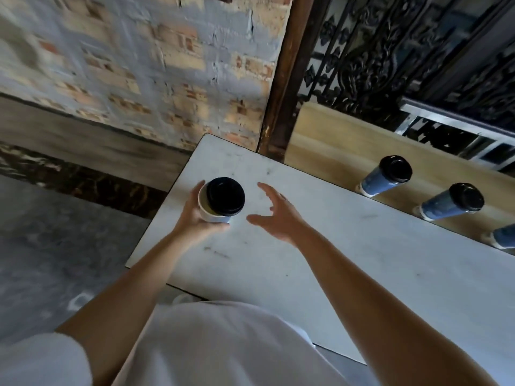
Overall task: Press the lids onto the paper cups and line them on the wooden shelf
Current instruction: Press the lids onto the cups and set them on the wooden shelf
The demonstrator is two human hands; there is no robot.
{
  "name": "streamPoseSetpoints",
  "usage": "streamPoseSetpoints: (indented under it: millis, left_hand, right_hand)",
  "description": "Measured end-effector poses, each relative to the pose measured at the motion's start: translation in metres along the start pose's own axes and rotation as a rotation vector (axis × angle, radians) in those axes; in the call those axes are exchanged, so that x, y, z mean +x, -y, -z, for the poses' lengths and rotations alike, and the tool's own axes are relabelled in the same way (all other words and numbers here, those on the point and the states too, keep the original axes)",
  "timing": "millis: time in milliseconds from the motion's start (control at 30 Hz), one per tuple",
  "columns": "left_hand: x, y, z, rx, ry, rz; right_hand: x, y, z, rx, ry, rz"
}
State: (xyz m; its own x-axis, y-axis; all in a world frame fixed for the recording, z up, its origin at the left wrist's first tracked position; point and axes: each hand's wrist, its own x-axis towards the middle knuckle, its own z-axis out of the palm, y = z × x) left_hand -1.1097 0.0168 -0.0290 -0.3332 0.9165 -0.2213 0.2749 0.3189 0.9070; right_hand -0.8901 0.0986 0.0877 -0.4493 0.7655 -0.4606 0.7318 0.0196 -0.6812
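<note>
My left hand (195,218) grips a paper cup (207,211) from its left side, over the far left part of the white table (334,260). A black lid (225,195) lies on the cup's rim, shifted to the right so a crescent of the cup's inside shows. My right hand (274,214) hovers just right of the cup, fingers spread, touching nothing. On the wooden shelf (334,140) behind the table stand two blue lidded cups (386,176) (451,203); a third blue cup (504,236) is cut off by the right edge.
A painted brick wall (139,65) rises behind the table's left end, with a rusty post (281,93) beside it. Black ornamental ironwork (404,51) backs the shelf. The grey floor (55,246) lies left of the table.
</note>
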Motion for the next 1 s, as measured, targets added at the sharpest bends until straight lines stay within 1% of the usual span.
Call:
streamPoseSetpoints:
  millis: [67, 200, 367, 533, 667, 833, 1000]
  left_hand:
    - [0.002, -0.015, -0.003, -0.078, 0.036, -0.076]
    - [0.000, -0.014, -0.006, -0.130, 0.076, -0.035]
    - [-0.016, -0.023, -0.020, -0.075, 0.038, -0.007]
    - [-0.035, -0.032, -0.042, -0.032, 0.041, 0.017]
    - [-0.042, -0.037, -0.061, -0.040, 0.101, 0.014]
    - [-0.042, -0.044, -0.070, -0.023, 0.163, 0.038]
    - [-0.046, -0.048, -0.075, -0.036, 0.202, 0.071]
  right_hand:
    - [0.011, 0.019, -0.003, -0.069, 0.041, 0.078]
    - [0.024, 0.035, -0.016, -0.151, 0.064, 0.126]
    - [0.019, 0.040, -0.015, -0.214, 0.001, 0.174]
    - [-0.002, 0.033, 0.005, -0.349, -0.043, 0.260]
    - [-0.018, 0.027, 0.020, -0.376, -0.086, 0.250]
    - [-0.030, 0.017, 0.017, -0.407, -0.019, 0.217]
    - [-0.033, 0.013, 0.010, -0.403, 0.002, 0.192]
